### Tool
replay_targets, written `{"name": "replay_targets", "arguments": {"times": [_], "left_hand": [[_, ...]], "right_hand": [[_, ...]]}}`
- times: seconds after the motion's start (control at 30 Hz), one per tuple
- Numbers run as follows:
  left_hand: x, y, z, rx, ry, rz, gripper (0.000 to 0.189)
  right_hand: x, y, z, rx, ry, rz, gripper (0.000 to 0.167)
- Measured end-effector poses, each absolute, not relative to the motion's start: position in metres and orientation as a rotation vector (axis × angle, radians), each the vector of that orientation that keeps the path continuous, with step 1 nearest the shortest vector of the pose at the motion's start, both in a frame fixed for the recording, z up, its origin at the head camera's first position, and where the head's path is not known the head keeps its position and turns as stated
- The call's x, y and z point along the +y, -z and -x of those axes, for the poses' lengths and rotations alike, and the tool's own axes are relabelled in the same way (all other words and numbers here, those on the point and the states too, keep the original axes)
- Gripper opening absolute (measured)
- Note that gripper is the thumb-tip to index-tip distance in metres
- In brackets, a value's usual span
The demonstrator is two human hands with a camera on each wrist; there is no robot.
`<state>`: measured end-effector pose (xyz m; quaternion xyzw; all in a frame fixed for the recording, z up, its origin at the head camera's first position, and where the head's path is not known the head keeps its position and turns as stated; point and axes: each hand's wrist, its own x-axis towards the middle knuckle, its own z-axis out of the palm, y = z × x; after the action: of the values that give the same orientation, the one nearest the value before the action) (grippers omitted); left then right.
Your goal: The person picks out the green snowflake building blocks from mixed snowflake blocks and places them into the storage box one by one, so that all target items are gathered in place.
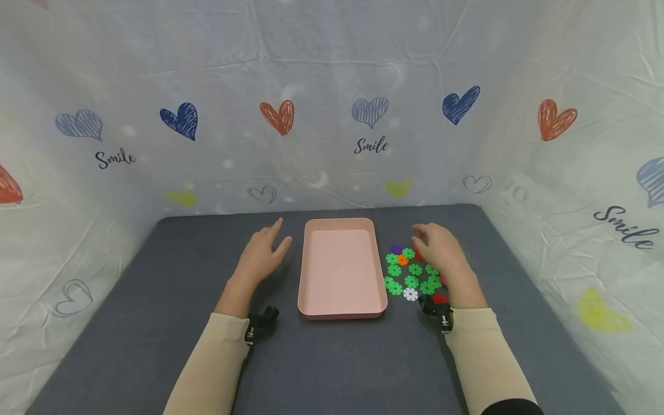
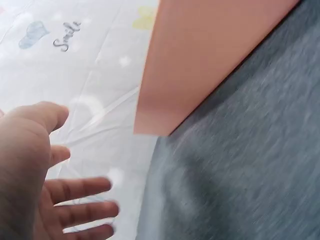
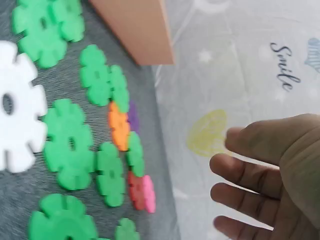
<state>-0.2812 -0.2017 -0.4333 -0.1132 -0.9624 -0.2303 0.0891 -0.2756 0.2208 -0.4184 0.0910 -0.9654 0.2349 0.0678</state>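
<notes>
My left hand (image 1: 261,253) hovers left of a shallow pink tray (image 1: 342,316), fingers extended and thumb apart, holding nothing. In the left wrist view the same hand (image 2: 65,180) shows its spread fingers beside the tray's side wall (image 2: 200,60). Over the far right part of a cluster of notched plastic discs, my right hand (image 1: 441,248) hangs with relaxed fingers and nothing in them. Most discs are green (image 1: 411,281); others are white (image 1: 410,294), orange (image 1: 402,260), purple (image 1: 396,249) and red (image 1: 440,298). The right wrist view also shows a pink disc (image 3: 149,194).
A dark grey cloth (image 1: 332,369) covers the table. White curtains (image 1: 321,52) printed with hearts and "Smile" surround its back and sides. The discs lie flat just right of the tray, some overlapping. Each wrist wears a black camera strap (image 1: 259,325).
</notes>
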Motion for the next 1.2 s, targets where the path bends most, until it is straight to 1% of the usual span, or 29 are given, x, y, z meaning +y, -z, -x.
{"name": "replay_targets", "arguments": {"times": [0.1, 0.3, 0.4, 0.7, 0.87, 0.97, 1.07, 1.2], "left_hand": [[-0.194, 0.440, 0.282, -2.883, 0.833, 0.411, 0.068], [-0.183, 0.456, 0.284, -2.918, 1.156, 0.556, 0.063], [-0.181, 0.462, 0.284, -2.950, 1.258, 0.590, 0.059], [-0.183, 0.471, 0.287, -2.945, 1.435, 0.569, 0.054], [-0.184, 0.473, 0.289, -2.919, 1.460, 0.582, 0.056], [-0.184, 0.473, 0.289, -2.903, 1.484, 0.582, 0.057], [-0.184, 0.474, 0.289, -2.885, 1.511, 0.578, 0.058], [-0.183, 0.475, 0.290, -2.866, 1.533, 0.576, 0.058]], "right_hand": [[0.219, 0.426, 0.278, -2.969, -0.742, -0.266, 0.039], [0.216, 0.446, 0.283, -3.167, -0.681, -0.339, 0.046], [0.215, 0.453, 0.283, -3.187, -0.637, -0.348, 0.045], [0.218, 0.457, 0.284, -3.103, -0.612, -0.271, 0.031], [0.216, 0.448, 0.281, -3.014, -0.712, -0.219, 0.015], [0.213, 0.438, 0.278, -2.961, -0.854, -0.215, 0.013], [0.207, 0.424, 0.274, -2.912, -1.061, -0.238, 0.017], [0.193, 0.403, 0.267, -2.866, -1.297, -0.329, 0.034]]}}
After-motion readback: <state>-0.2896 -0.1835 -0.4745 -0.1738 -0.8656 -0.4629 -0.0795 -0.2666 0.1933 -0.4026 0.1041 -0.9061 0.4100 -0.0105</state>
